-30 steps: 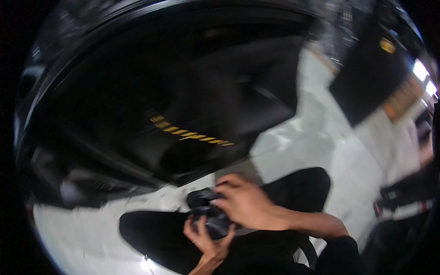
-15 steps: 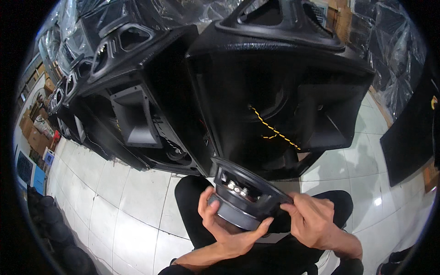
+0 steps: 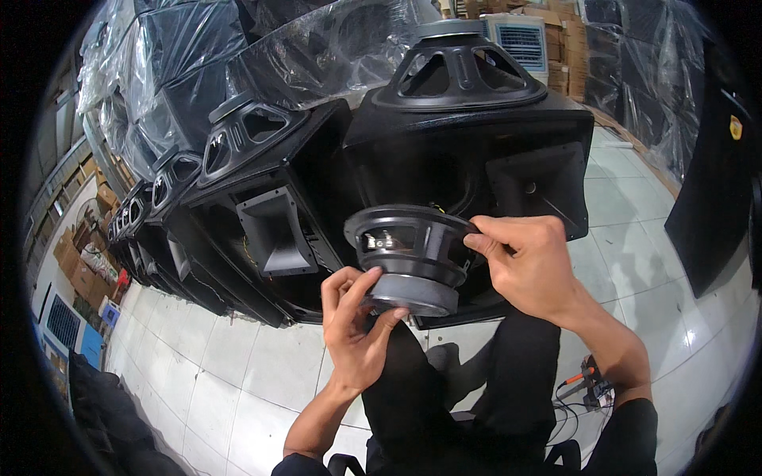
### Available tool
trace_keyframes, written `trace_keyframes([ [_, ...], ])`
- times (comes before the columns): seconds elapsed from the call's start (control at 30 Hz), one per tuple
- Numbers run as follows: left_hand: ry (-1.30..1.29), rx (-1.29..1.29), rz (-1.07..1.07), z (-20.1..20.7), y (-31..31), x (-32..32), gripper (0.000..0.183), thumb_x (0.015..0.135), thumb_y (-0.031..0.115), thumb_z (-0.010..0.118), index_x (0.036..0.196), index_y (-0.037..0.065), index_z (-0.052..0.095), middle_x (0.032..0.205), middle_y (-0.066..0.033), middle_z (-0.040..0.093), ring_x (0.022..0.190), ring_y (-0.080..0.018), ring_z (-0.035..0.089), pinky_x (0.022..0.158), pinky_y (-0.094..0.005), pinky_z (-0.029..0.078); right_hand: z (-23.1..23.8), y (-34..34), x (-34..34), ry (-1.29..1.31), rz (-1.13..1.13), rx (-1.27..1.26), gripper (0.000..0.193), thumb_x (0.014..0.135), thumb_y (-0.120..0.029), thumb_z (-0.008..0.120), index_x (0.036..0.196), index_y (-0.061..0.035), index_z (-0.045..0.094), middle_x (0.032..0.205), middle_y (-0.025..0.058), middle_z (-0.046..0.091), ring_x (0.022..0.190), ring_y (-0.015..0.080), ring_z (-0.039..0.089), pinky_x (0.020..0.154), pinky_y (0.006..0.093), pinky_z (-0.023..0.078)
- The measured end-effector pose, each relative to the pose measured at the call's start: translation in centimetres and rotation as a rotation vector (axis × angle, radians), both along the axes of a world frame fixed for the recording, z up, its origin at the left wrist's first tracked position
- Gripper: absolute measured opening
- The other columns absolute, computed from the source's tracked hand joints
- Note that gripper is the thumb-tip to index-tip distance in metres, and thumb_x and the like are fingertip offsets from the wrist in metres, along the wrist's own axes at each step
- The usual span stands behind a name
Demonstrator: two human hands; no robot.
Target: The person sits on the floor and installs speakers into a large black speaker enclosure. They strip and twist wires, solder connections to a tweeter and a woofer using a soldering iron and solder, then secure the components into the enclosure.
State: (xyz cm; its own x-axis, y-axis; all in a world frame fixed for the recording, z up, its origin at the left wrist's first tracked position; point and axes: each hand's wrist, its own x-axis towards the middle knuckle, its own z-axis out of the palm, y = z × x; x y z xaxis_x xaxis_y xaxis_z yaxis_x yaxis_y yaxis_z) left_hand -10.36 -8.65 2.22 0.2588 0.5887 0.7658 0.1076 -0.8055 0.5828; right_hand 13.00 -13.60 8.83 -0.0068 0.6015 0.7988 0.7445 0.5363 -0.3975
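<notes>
Both my hands hold a black round speaker driver [image 3: 413,254] in front of me, magnet end turned toward me. My left hand [image 3: 357,325] grips the grey magnet at its lower left. At the driver's right side, my right hand [image 3: 528,258] pinches the rim of the metal basket. Just behind the driver stands an open black speaker cabinet [image 3: 468,151], and a second driver [image 3: 459,70] rests on top of that cabinet.
A row of black cabinets with horns [image 3: 270,226] runs off to the left, some wrapped in clear plastic [image 3: 317,55]. Cardboard boxes [image 3: 548,36] are stacked at the back. A tool with an orange handle [image 3: 583,379] lies on the white tiled floor [image 3: 230,373] by my legs.
The view has swung up from the floor to the cabinets. The driver has risen from my lap to cabinet height, and my right hand has shifted onto its rim.
</notes>
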Motion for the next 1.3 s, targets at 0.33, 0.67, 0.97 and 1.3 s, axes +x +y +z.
trace_keyframes([
  [0.33,0.306,-0.406,-0.261,-2.7,7.9,1.2,0.04,0.074,0.006,0.084,0.113,0.01,0.075,0.096,-0.0025,0.059,0.087,-0.0135,0.058,0.072,-0.0269,0.051,-11.7,5.9,3.3,0.321,-0.106,-0.363,0.023,0.085,-0.009,0.074,0.102,0.0057,0.072,0.085,0.0279,0.067,0.064,0.0337,0.069,0.058,0.035,0.049],
  [0.67,0.415,-0.534,-0.23,-3.6,10.8,2.4,0.042,0.071,0.013,0.087,0.112,0.012,0.077,0.085,-0.0032,0.059,0.083,-0.0147,0.054,0.078,-0.0305,0.047,-15.7,7.8,3.9,0.403,-0.163,-0.394,0.025,0.088,-0.011,0.074,0.105,0.0062,0.072,0.08,0.0185,0.07,0.066,0.0192,0.066,0.059,0.0305,0.051],
  [0.97,0.44,-0.533,-0.2,-5.0,11.4,4.1,0.04,0.072,0.008,0.086,0.111,0.011,0.077,0.085,-0.0045,0.057,0.079,-0.0149,0.057,0.073,-0.0293,0.05,-16.8,8.6,3.5,0.429,-0.298,-0.374,0.024,0.09,-0.011,0.072,0.107,0.0063,0.071,0.083,0.023,0.072,0.067,0.0161,0.068,0.063,0.0294,0.051],
  [1.3,0.47,-0.5,-0.163,-7.0,13.0,4.4,0.042,0.071,0.007,0.087,0.111,0.013,0.077,0.085,-0.0042,0.057,0.079,-0.0147,0.055,0.072,-0.0288,0.05,-19.2,10.0,2.4,0.531,-0.34,-0.4,0.026,0.096,-0.016,0.066,0.11,0.0058,0.071,0.078,0.023,0.07,0.06,0.0117,0.062,0.057,0.0295,0.047],
])
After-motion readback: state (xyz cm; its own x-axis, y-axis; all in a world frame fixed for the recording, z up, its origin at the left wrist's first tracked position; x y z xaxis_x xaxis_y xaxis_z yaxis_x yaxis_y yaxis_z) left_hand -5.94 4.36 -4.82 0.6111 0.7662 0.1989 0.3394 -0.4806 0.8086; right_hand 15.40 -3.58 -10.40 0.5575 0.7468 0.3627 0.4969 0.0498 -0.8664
